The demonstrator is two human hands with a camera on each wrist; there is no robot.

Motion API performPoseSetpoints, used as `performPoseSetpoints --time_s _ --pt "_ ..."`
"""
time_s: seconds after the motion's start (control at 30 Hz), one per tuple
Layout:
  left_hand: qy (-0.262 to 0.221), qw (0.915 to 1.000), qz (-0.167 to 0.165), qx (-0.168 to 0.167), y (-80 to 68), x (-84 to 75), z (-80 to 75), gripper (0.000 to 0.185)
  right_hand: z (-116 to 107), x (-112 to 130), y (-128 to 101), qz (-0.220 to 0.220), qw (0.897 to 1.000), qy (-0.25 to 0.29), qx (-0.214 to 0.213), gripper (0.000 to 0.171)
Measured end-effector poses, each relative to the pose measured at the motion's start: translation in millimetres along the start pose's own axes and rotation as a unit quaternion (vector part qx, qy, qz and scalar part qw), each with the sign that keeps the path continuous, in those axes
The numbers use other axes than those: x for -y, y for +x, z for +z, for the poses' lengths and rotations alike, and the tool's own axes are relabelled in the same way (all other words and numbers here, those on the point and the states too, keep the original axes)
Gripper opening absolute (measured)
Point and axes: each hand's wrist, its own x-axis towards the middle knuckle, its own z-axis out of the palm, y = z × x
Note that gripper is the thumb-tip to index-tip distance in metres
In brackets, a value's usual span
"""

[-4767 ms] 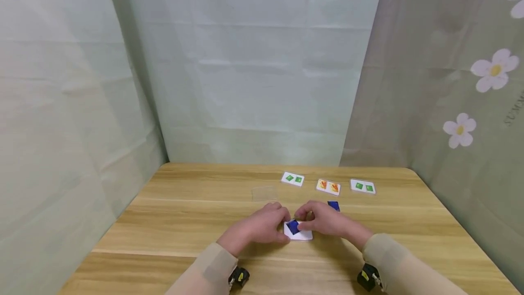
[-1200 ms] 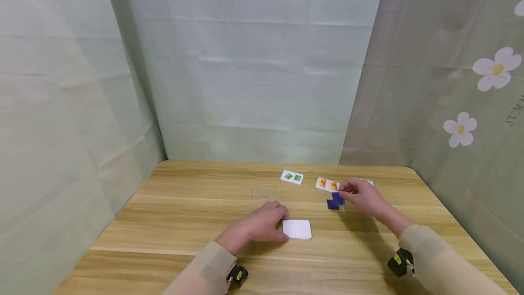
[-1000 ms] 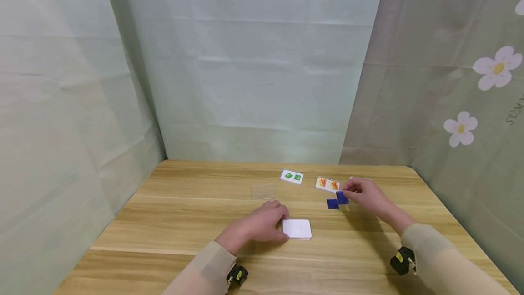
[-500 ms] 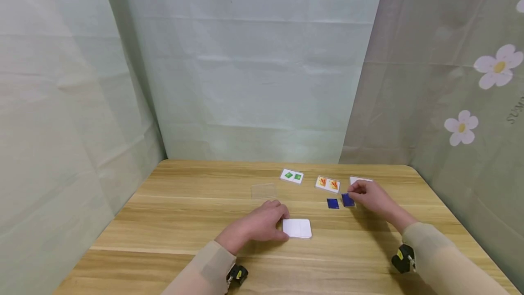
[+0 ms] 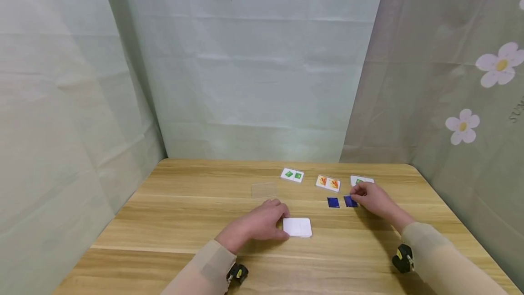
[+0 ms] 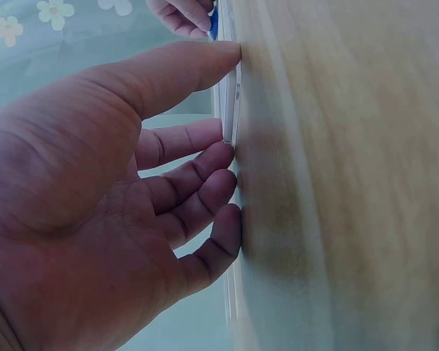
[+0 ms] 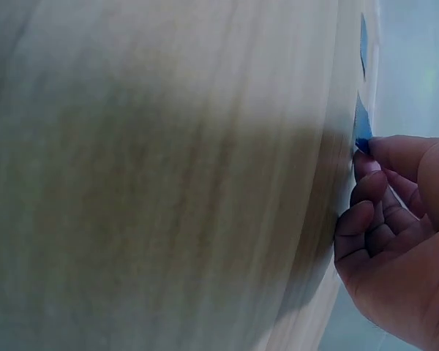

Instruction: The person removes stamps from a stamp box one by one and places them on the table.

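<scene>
My left hand [image 5: 266, 222] rests on the table at the left end of a white card [image 5: 298, 227] with a clear border, holding it between thumb and curved fingers. In the left wrist view the card [image 6: 230, 95] shows edge-on between thumb and index finger. On the right, my right hand [image 5: 371, 198] pinches the corner of a small dark blue square [image 5: 350, 201] between thumb and index finger, close over the table. The right wrist view shows this blue square [image 7: 362, 124] at the fingertips. Another blue square [image 5: 333, 202] lies just left of it.
Across the back lie a card with green squares [image 5: 292, 175], an orange-pictured card [image 5: 328, 183] and a green-marked card [image 5: 362, 180], partly covered by my right hand. A clear plate [image 5: 264, 190] lies beyond my left hand. Curtains surround the wooden table [image 5: 184, 222].
A blue square that lay on the white card is off it. My right hand has carried a blue square rightward, apart from the other one. The left hand stays at the card.
</scene>
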Motion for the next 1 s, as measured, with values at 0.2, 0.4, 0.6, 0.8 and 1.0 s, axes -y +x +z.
performPoseSetpoints --time_s 0.2,0.4,0.6,0.8,1.0 --pt "0.001 1.0000 -0.002 0.001 0.3 -0.3 -0.7 0.045 1.6 -1.1 1.3 -0.009 1.000 -0.015 -0.001 0.005" --pt "0.002 1.0000 -0.003 0.001 -0.4 -1.4 -1.3 0.045 4.0 -1.3 2.6 -0.006 1.000 -0.027 0.000 0.005" --pt "0.002 1.0000 -0.001 0.003 -0.2 -1.5 -0.8 0.045 6.3 -1.9 2.4 0.001 0.999 -0.036 -0.001 0.005" --pt "0.002 1.0000 -0.004 0.003 0.4 -0.6 0.2 0.045 8.4 -4.7 3.2 -0.001 0.999 -0.039 -0.004 0.005" --pt "0.002 1.0000 -0.003 0.002 0.6 -0.4 0.1 0.045 9.4 -5.6 4.4 0.006 0.999 -0.040 -0.004 0.006"
